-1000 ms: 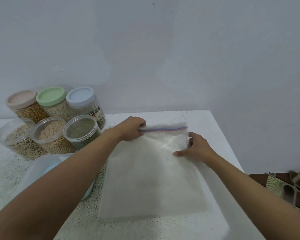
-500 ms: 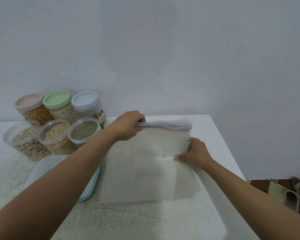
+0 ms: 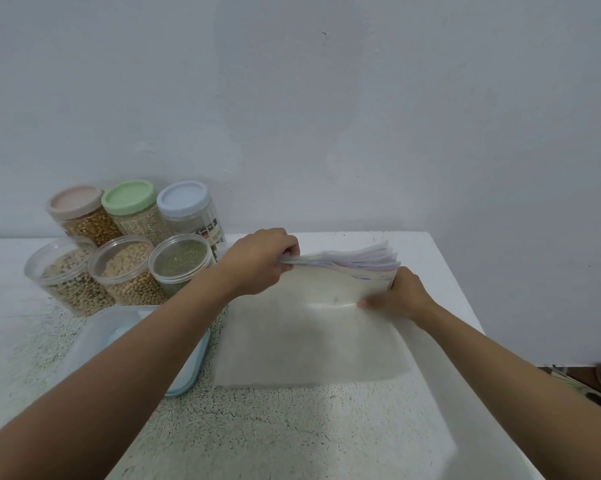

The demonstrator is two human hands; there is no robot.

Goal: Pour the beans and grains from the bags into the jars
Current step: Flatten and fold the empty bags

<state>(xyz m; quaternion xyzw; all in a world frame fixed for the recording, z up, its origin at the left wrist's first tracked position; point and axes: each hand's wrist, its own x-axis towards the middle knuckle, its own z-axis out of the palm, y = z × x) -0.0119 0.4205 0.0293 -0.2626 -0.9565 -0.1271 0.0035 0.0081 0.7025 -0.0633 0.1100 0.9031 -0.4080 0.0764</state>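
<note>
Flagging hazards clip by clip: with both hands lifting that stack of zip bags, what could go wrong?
1. The left hand pinches only the fanned bag tops; that grip may let bags slide out.
2. Three lidless jars stand beside the left forearm; a sweep could tip them and spill beans.

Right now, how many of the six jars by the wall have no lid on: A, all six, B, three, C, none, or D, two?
B: the three front jars stand open with beans showing from above, while the three back jars carry pink, green and blue lids.
</note>
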